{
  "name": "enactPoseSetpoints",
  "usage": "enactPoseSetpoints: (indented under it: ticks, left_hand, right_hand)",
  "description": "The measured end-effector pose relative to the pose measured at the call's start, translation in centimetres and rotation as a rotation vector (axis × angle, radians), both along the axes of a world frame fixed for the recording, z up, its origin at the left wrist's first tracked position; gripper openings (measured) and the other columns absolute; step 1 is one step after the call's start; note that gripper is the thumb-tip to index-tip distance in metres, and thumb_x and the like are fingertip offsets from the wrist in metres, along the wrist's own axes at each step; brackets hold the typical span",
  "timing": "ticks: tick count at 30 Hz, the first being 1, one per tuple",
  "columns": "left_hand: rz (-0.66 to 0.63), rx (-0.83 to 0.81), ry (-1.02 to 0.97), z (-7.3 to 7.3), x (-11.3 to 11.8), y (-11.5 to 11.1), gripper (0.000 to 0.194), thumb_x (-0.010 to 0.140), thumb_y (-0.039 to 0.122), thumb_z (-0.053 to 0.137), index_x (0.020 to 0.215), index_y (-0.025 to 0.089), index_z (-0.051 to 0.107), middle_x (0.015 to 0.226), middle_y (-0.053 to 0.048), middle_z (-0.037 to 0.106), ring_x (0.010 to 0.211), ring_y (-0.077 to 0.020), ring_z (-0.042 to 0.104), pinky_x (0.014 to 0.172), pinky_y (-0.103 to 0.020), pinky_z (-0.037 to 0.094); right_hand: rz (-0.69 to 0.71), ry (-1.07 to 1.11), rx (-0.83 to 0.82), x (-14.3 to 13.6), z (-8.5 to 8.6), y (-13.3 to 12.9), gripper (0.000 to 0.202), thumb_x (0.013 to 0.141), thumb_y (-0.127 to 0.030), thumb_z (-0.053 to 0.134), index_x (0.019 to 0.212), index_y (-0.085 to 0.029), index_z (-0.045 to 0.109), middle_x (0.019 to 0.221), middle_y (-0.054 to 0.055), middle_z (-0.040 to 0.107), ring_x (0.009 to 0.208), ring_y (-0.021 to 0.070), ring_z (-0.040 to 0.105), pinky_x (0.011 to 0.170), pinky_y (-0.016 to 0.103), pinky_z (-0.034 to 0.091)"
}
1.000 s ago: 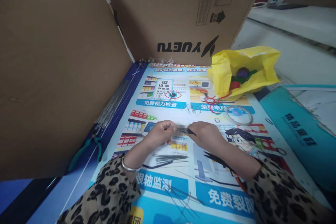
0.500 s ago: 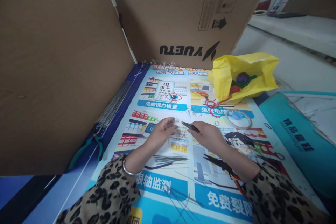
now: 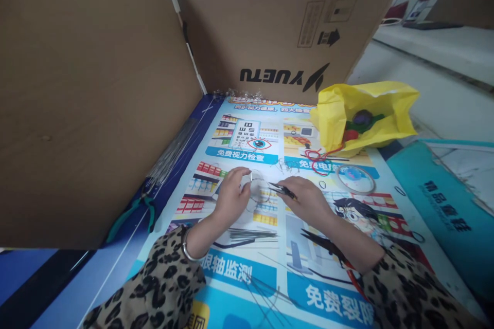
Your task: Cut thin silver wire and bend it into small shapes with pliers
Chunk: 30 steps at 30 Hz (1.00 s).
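Wire loop (image 3: pixel 262 181) looks light, springy and easily bent, best pinched by its rim; left hand (image 3: pixel 231 195) fingers hold it, right hand (image 3: pixel 305 198) fingers grip pliers (image 3: pixel 284 190).

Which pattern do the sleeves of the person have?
Leopard-like dark spots on tan, in the head view.

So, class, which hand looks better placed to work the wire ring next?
Probably the right hand: it holds the dark pliers, their tips beside the wire ring. The left hand shows no tool.
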<state>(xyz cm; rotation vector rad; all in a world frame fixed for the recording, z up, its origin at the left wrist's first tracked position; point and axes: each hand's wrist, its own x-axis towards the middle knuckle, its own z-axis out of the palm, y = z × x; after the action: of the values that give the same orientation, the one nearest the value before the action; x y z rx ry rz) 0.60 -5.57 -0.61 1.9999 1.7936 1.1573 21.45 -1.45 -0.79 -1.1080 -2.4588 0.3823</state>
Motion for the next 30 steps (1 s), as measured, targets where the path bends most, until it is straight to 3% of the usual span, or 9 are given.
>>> enactPoseSetpoints:
  ticks: [7, 14, 20, 25, 30]
  left_hand:
    - [-0.220, -0.149, 0.338, -0.9, 0.7, -0.5, 0.045, 0.077, 0.009, 0.044, 0.121, 0.017, 0.045, 0.130, -0.010, 0.048, 0.126, -0.0215, 0.035, 0.105, -0.044, 0.025]
    - [-0.431, -0.173, 0.228, -0.8, -0.4, 0.1, 0.047, 0.075, 0.005, 0.042, 0.119, 0.021, 0.049, 0.132, -0.007, 0.047, 0.128, -0.0171, 0.034, 0.107, -0.045, 0.021]
    - [-0.278, -0.122, 0.087, -0.4, -0.8, 0.6, 0.041, 0.074, 0.006, 0.043, 0.110, 0.021, 0.055, 0.123, -0.006, 0.056, 0.119, -0.0164, 0.046, 0.104, -0.044, 0.026]
    - [-0.097, -0.002, 0.125, 0.9, -1.6, 0.0, 0.022, 0.075, 0.010, 0.050, 0.091, 0.019, 0.061, 0.105, -0.005, 0.064, 0.103, -0.0170, 0.054, 0.094, -0.037, 0.037]
    - [-0.074, 0.001, 0.241, 1.4, -2.2, -1.6, 0.008, 0.077, 0.017, 0.052, 0.081, 0.020, 0.059, 0.089, -0.003, 0.065, 0.091, -0.0176, 0.056, 0.089, -0.036, 0.037]
  right_hand:
    - [0.249, -0.099, 0.029, -0.3, 0.6, -0.5, 0.026, 0.082, -0.026, 0.051, 0.107, -0.024, 0.059, 0.112, 0.004, 0.061, 0.090, 0.0170, 0.051, 0.079, 0.033, 0.040]
    - [0.336, -0.080, 0.009, -0.2, 1.1, -0.4, 0.024, 0.080, -0.022, 0.053, 0.103, -0.025, 0.062, 0.107, 0.003, 0.063, 0.088, 0.0166, 0.050, 0.077, 0.032, 0.042]
    - [0.326, -0.076, 0.014, -0.2, 1.0, -0.5, 0.025, 0.079, -0.019, 0.052, 0.101, -0.024, 0.062, 0.107, 0.003, 0.063, 0.089, 0.0168, 0.050, 0.078, 0.033, 0.042]
    - [0.327, -0.094, 0.027, -0.2, 1.0, -0.5, 0.025, 0.079, -0.017, 0.051, 0.100, -0.024, 0.061, 0.107, 0.003, 0.063, 0.090, 0.0168, 0.050, 0.079, 0.033, 0.041]
    - [0.328, -0.102, 0.050, -0.2, 0.8, -0.4, 0.026, 0.078, -0.017, 0.051, 0.101, -0.025, 0.061, 0.109, 0.003, 0.063, 0.093, 0.0167, 0.051, 0.080, 0.033, 0.041]
